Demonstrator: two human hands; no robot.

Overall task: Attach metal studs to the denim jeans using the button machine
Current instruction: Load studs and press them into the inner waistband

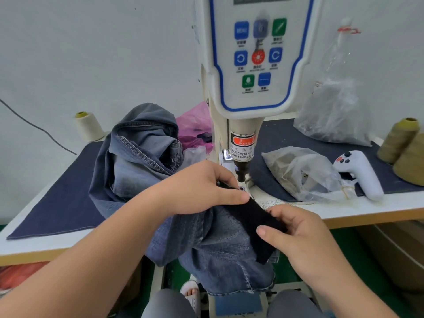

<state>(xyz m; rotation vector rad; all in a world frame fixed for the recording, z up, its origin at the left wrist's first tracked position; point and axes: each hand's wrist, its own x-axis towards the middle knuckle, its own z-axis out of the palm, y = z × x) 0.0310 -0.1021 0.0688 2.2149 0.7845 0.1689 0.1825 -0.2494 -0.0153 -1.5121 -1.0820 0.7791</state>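
Both hands hold a dark patch of cloth on the jeans at the front edge of the table, just below the button machine. The left hand pinches the patch's upper end between thumb and fingers; the right hand pinches its lower side. More of the jeans lies heaped on the table to the left of the machine.

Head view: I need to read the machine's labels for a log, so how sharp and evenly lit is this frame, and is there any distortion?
Head view: soft, even light, no harsh shadows; the control panel is blurred and its small captions unreadable, while the warning label reads partly; the wide lens bows the table edge; mild glare on the plastic bag; the left hand and right hand are fairly sharp.
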